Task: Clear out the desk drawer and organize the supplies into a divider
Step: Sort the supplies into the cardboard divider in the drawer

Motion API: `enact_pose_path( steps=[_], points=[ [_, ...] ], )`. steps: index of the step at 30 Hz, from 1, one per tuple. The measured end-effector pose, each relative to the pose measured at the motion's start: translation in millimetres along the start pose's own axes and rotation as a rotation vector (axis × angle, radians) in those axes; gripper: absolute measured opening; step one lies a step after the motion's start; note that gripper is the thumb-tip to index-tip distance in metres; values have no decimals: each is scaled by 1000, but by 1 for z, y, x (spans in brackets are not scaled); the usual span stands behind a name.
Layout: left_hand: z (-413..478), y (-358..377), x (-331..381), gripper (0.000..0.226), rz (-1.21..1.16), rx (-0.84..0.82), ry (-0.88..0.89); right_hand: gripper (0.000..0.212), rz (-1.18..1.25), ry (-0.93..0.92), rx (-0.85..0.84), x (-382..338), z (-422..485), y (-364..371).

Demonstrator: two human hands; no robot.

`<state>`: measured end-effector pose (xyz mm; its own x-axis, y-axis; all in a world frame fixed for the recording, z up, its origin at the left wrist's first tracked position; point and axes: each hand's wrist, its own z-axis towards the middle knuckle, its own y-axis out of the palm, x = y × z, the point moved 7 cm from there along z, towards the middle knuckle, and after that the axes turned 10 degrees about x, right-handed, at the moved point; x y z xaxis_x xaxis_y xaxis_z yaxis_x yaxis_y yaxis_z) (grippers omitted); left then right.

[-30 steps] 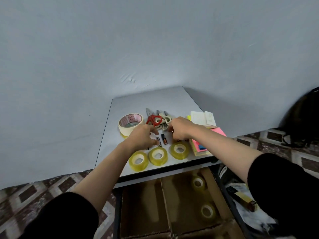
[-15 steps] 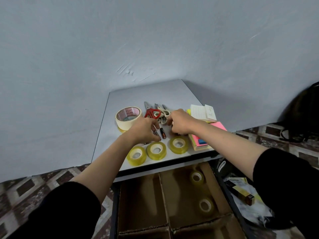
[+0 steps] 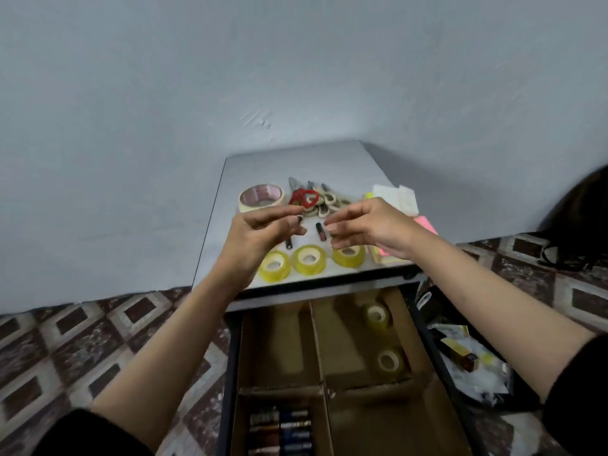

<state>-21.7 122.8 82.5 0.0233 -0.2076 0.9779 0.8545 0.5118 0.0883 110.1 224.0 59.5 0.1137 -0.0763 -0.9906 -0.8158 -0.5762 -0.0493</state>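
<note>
My left hand (image 3: 263, 230) hovers over the grey desk top (image 3: 296, 162), its fingertips pinched on a small dark battery (image 3: 300, 219). My right hand (image 3: 371, 225) is raised beside it, fingers apart and holding nothing. Between the hands a battery (image 3: 320, 232) lies on the desk; another battery (image 3: 289, 244) shows under my left hand. Three yellow tape rolls (image 3: 309, 260) line the front edge. Below, the open drawer holds a cardboard divider (image 3: 316, 343): two tape rolls (image 3: 377, 315) in the far right compartment, several batteries (image 3: 279, 429) in the near left one.
A masking tape roll (image 3: 260, 197), red scissors (image 3: 304, 197) and beige scissors (image 3: 329, 205) lie behind the hands. A white pad (image 3: 396, 195) and pink sticky notes (image 3: 426, 223) sit at the desk's right. A black bag with clutter (image 3: 460, 360) lies right of the drawer.
Both hands have lifted off the desk top and drawn back a little. The left fingers now pinch a battery. The view has tipped down, showing more of the drawer.
</note>
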Motion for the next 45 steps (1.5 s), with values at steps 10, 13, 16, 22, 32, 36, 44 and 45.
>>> enact_pose_path(
  steps=[10,13,16,22,32,36,44,45],
  points=[
    [-207,-57,-140,65,-851,405,-815,20,155,350,-204,126,-101,51],
    [-220,-80,-156,62,-762,468,-829,15,113,393,-200,148,-108,63],
    [-210,-95,-150,55,-597,426,-734,15,20,362,-210,162,-114,77],
    [-178,-108,-145,40,-96,268,-594,47,-462,179,-364,182,-124,118],
    [-168,-113,-158,29,-131,266,-575,11,-849,97,-508,227,-122,167],
    [-166,-114,-159,29,-171,279,-566,2,-912,69,-482,233,-117,176],
    [-165,-116,-158,31,-196,267,-550,12,-972,105,-479,239,-115,179],
    [-165,-116,-158,31,-199,268,-551,14,-996,111,-480,239,-116,177]
  ],
)
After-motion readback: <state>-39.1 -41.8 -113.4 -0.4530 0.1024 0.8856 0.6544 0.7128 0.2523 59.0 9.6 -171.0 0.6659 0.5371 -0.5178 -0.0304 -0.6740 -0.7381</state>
